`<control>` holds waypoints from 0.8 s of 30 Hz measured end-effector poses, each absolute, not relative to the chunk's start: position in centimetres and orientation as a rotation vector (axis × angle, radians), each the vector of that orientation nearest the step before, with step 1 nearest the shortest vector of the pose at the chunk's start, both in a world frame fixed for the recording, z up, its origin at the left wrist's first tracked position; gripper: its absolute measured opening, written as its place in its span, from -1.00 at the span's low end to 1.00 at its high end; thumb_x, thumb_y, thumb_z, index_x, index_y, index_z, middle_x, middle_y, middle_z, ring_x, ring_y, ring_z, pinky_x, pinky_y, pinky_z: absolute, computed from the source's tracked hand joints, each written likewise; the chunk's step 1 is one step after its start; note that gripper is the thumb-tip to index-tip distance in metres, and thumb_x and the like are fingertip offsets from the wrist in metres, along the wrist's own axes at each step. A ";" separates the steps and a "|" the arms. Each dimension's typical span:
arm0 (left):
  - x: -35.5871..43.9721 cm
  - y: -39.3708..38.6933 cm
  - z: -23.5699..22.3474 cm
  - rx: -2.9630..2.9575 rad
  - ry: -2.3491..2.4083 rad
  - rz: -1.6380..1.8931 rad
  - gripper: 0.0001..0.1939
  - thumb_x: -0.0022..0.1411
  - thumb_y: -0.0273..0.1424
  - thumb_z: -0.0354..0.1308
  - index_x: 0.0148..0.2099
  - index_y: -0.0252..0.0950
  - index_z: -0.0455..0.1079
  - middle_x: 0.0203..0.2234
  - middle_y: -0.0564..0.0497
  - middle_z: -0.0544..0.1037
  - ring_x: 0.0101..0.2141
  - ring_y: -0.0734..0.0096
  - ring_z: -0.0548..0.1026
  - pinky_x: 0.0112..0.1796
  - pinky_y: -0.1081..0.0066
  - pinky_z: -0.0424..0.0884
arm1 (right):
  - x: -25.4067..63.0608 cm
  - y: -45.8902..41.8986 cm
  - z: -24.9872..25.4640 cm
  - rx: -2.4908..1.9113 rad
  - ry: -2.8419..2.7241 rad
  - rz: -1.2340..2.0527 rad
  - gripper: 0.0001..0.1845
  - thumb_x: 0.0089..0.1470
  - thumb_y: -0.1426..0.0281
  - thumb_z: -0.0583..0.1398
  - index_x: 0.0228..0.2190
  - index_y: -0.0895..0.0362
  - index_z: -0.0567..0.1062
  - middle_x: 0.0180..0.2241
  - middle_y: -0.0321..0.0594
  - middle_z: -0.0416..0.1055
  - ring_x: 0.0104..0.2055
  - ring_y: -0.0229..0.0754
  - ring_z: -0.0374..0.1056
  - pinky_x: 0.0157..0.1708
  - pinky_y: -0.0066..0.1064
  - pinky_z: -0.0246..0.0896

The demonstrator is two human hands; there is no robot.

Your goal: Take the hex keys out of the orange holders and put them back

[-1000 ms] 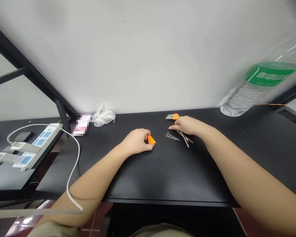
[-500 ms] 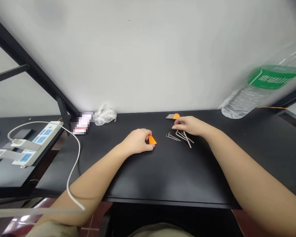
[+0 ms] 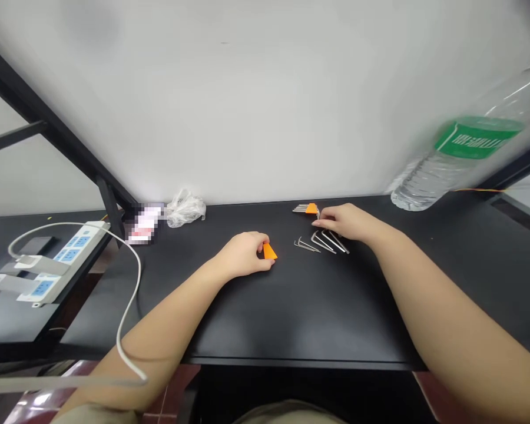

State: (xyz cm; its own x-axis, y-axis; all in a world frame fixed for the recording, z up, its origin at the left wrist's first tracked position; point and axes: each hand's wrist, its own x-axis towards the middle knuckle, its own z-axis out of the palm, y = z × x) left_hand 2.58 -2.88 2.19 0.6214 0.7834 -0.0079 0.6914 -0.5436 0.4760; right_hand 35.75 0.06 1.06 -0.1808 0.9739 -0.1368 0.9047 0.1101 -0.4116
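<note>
Pinching the orange holder (image 3: 270, 252) between thumb and fingers, the left hand (image 3: 247, 253) rested on the black table (image 3: 291, 318). The right hand (image 3: 338, 222) curled its fingers just beside some loose metal hex keys (image 3: 324, 245), which lay on the table to the right of that holder; whether it gripped anything could not be told. Just beyond its fingertips, near the wall (image 3: 265, 118), lay a second orange holder (image 3: 311, 208) with keys set in it.

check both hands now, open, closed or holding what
Left hand: closed, holding the orange holder.
Right hand: beside loose hex keys; whether it holds anything cannot be told.
</note>
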 end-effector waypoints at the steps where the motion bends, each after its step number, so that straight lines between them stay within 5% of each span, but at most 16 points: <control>1: 2.6 -2.9 2.2 2.414 1.165 0.290 -0.78 0.07 -0.22 0.28 -0.34 -0.22 0.35 -0.44 0.09 0.44 -0.42 0.39 0.38 -0.43 0.40 0.18 | 36.0 0.0 1.0 -1.909 -2.195 0.594 -0.45 0.13 -0.19 0.14 -0.35 0.03 0.54 -0.40 -0.24 0.52 -0.39 -0.15 0.34 -0.40 -0.36 0.11; 15: 2.5 -3.0 2.2 2.420 1.173 0.282 -0.77 0.08 -0.23 0.29 -0.30 -0.22 0.37 -0.39 0.06 0.47 -0.39 0.37 0.41 -0.41 0.40 0.21 | 36.8 -1.1 2.5 -2.093 -2.122 0.673 -0.64 0.14 0.04 0.19 -0.22 0.05 0.54 -0.42 -0.20 0.56 -0.45 -0.13 0.43 -0.44 -0.35 0.17; 24: 2.7 -3.0 2.6 2.420 1.162 0.285 -0.79 0.08 -0.24 0.28 -0.31 -0.22 0.36 -0.40 0.07 0.46 -0.41 0.38 0.39 -0.42 0.40 0.19 | 32.4 -3.7 3.3 -2.011 -2.456 0.630 -0.81 0.03 0.29 0.26 -0.57 0.06 0.48 -0.48 -0.16 0.49 -0.50 -0.13 0.35 -0.48 -0.32 0.04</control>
